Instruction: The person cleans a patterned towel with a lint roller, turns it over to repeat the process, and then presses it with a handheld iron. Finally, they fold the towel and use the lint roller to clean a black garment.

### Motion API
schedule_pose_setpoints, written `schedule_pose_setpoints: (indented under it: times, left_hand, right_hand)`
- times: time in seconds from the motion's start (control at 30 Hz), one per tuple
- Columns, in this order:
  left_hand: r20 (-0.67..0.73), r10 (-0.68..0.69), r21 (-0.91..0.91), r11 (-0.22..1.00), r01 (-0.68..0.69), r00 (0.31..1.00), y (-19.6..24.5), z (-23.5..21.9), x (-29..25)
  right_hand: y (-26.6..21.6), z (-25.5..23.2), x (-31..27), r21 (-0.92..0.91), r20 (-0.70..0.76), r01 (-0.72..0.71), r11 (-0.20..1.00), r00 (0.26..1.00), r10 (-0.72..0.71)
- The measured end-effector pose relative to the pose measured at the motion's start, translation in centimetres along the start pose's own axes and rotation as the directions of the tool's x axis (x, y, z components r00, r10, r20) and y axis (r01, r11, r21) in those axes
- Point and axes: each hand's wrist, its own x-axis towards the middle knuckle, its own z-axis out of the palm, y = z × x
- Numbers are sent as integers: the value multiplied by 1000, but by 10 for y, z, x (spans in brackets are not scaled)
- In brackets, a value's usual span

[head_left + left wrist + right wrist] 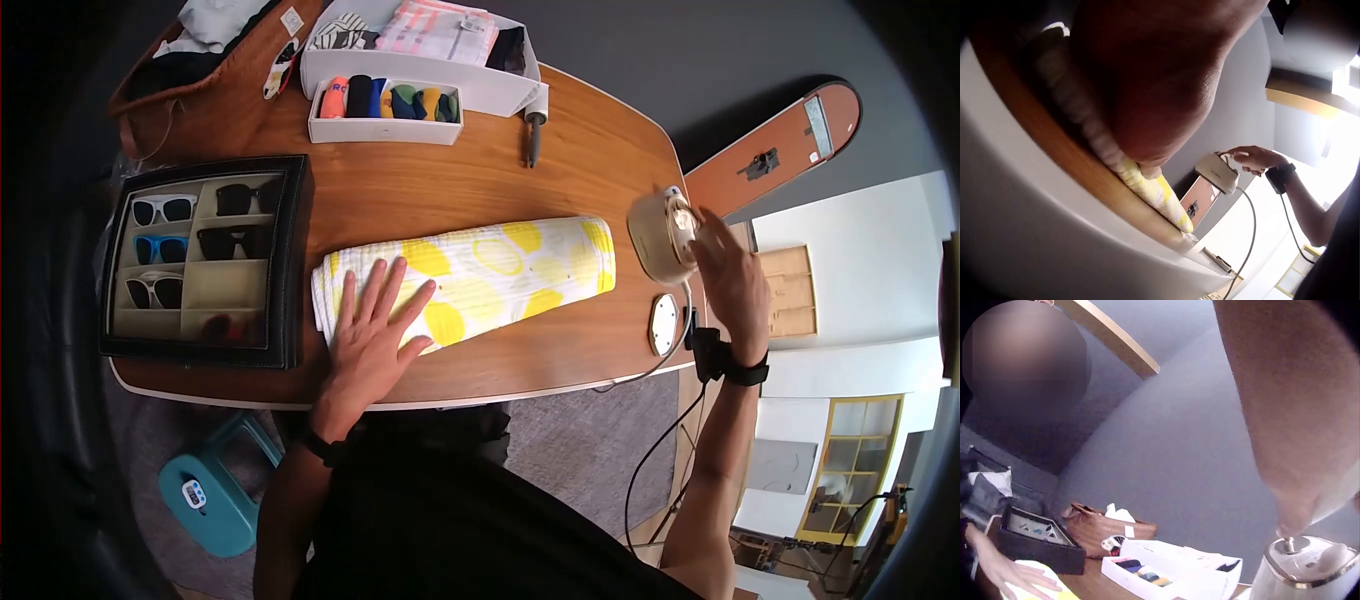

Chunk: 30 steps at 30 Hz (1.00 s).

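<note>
Folded white cloth with large yellow spots (500,275): it lies flat in a long, narrow fold on the brown wooden table (400,190), near the person's edge, between the eyewear case and the appliance.
Left hand (372,345): it rests palm down on the left part of the cloth, fingers spread and nearly straight.
Right hand (733,285): its fingers bend over the top of the rounded cream appliance with a metallic rim (655,240) and grip it; a fingertip meets a round silver knob (1292,544).
Appliance: it is tilted at the table's right end, apparently raised off the wood, though the left wrist view is too dim and slanted to be sure. A pale cord (640,378) runs from it.
White oval plate (664,324): it lies on the table, just beside the cord.
Black eyewear case with a clear lid (293,290): it sits left of the cloth, with several pairs of sunglasses in its pale compartments.
Back of the table: a small white box of rolled coloured fabric (385,131) stands before a larger white box (512,97), beside a brown woven bag (210,90).
Dark-handled tool with a white end (534,140): it lies just beside the larger box.
</note>
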Motion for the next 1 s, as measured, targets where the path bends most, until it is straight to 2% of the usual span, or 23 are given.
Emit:
schedule_pose_setpoints:
  times: [0.03,0.1,0.17,0.2,0.23,0.3,0.33,0.37,0.4,0.43,0.5,0.53,0.63,0.67,0.73,0.83,0.9,0.97,1.0]
  left_hand:
    - [-2,6,15,1000,-6,1000,-1,-1,0]
    - [6,9,30,1000,-9,1000,-2,-4,-2]
    - [22,3,-22,1000,-2,1000,-3,-8,0]
    - [14,6,-5,1000,-6,1000,-4,-7,0]
    - [20,0,4,1000,0,1000,-3,-7,1]
    - [30,-45,26,999,45,999,3,-8,6]
    - [40,-45,35,998,43,998,8,-11,13]
    - [98,-113,86,991,105,989,18,-15,22]
    - [150,-183,137,977,163,972,26,-17,31]
    - [156,-186,141,976,165,970,30,-16,42]
    - [112,-146,136,982,131,983,37,-11,58]
    - [111,-79,139,988,63,991,39,-1,67]
    - [128,-18,126,992,2,992,56,26,84]
    - [134,-26,178,984,2,991,53,32,91]
    - [147,-26,170,985,0,989,49,35,93]
    - [162,-26,171,985,-2,987,46,35,93]
    - [121,-7,197,980,-17,993,45,37,91]
    - [120,-16,182,983,-6,993,42,40,90]
    - [108,-9,181,983,-11,994,42,41,89]
  right_hand:
    - [-2,-1,6,4,1,-6,1000,1000,6]
    - [-13,5,19,91,-125,258,962,961,-246]
    - [-32,14,26,74,-29,244,967,970,-243]
    - [-31,35,33,12,-114,392,920,915,-388]
    - [-42,48,33,77,-52,381,921,924,-378]
    - [-62,83,33,17,113,378,925,919,-378]
    - [-64,123,31,121,35,465,877,881,-472]
    - [-78,134,26,144,6,387,911,920,-392]
    - [-83,131,25,161,24,385,909,919,-394]
    - [-88,123,27,177,40,387,905,916,-399]
    - [-91,122,28,186,46,379,906,918,-394]
    - [-90,124,29,182,35,379,907,920,-391]
    - [-79,130,30,207,12,377,903,922,-388]
    - [-74,131,28,206,26,366,907,925,-379]
    - [-67,133,22,152,-9,384,911,922,-387]
    - [-56,119,4,103,124,322,941,935,-333]
    - [-49,117,-7,62,156,319,946,933,-325]
    - [-36,121,-16,122,58,337,934,937,-346]
    - [-31,120,-21,117,75,328,937,938,-337]
